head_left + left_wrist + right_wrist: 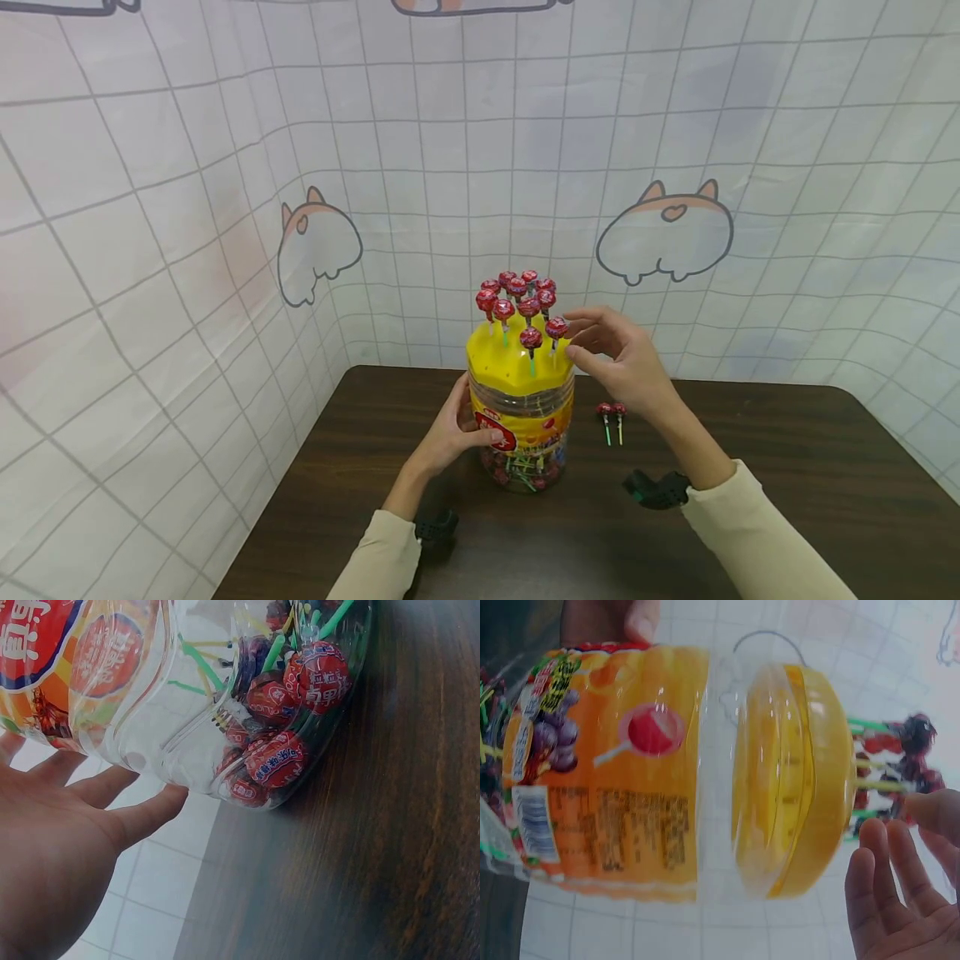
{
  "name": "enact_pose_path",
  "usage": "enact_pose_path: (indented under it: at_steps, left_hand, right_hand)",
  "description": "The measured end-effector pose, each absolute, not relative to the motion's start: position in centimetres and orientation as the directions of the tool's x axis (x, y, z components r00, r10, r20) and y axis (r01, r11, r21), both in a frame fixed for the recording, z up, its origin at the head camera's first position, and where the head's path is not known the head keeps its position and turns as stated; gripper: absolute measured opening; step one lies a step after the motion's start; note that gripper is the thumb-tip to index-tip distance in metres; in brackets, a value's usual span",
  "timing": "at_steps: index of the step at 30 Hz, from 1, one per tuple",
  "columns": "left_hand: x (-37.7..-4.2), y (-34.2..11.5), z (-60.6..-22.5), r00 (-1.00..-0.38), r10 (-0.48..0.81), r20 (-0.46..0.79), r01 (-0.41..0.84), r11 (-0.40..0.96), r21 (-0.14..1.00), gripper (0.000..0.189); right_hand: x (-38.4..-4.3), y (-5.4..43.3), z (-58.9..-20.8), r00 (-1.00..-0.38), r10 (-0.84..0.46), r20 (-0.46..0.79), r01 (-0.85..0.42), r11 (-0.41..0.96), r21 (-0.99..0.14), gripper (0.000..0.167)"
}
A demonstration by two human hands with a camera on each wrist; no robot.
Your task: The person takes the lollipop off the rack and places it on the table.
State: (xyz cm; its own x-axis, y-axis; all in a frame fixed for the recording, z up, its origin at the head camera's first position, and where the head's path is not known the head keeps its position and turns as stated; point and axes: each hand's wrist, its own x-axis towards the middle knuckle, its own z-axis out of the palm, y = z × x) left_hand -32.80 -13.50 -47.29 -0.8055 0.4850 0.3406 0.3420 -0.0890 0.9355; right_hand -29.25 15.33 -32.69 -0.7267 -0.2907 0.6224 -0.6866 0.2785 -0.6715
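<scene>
A clear plastic candy jar with a yellow lid stands upright on the table. Several red-wrapped lollipops stick up from the lid, sticks down. More wrapped lollipops lie inside the jar's base. My left hand holds the jar's left side, thumb across the front label and fingers around the side. At the lid's right edge, my right hand has its thumb and fingers parted beside the front-right lollipop. In the right wrist view, the right fingertips are near the lollipop sticks.
Two loose lollipops lie side by side on the dark wooden table, right of the jar. A white grid-patterned curtain with cartoon animal prints hangs behind and to the left of the table.
</scene>
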Motion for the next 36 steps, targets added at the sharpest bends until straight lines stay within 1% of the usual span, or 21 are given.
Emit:
enact_pose_path:
  at_steps: [4, 9, 16, 23, 31, 36]
  left_hand:
    - [-32.7, -13.6, -47.2, -0.808, 0.485, 0.335, 0.334, -0.092, 0.938, 0.096]
    - [-32.8, -13.7, -47.3, -0.808, 0.489, 0.33, 0.326, -0.095, 0.94, 0.096]
    - [-32.9, -13.7, -47.3, -0.802, 0.492, 0.34, 0.339, -0.095, 0.936, 0.095]
    - [-32.9, -13.6, -47.4, -0.807, 0.487, 0.333, 0.333, -0.09, 0.939, 0.094]
    - [-32.9, -13.6, -47.4, -0.812, 0.485, 0.326, 0.334, -0.072, 0.94, 0.095]
    - [-32.9, -13.7, -47.4, -0.81, 0.485, 0.33, 0.335, -0.081, 0.939, 0.095]
  right_hand:
    - [-29.1, 14.5, -32.4, -0.727, -0.298, 0.619, -0.687, 0.286, -0.668, 0.042]
    - [-29.2, 14.1, -32.4, -0.725, -0.295, 0.622, -0.689, 0.281, -0.669, 0.041]
    - [-29.2, 13.9, -32.4, -0.728, -0.294, 0.619, -0.685, 0.268, -0.678, 0.042]
    - [-29.2, 13.7, -32.4, -0.709, -0.271, 0.651, -0.705, 0.246, -0.665, 0.042]
    - [-29.2, 13.9, -30.5, -0.681, -0.205, 0.703, -0.732, 0.175, -0.658, 0.042]
    - [-29.3, 14.5, -29.5, -0.676, -0.18, 0.715, -0.737, 0.163, -0.656, 0.043]
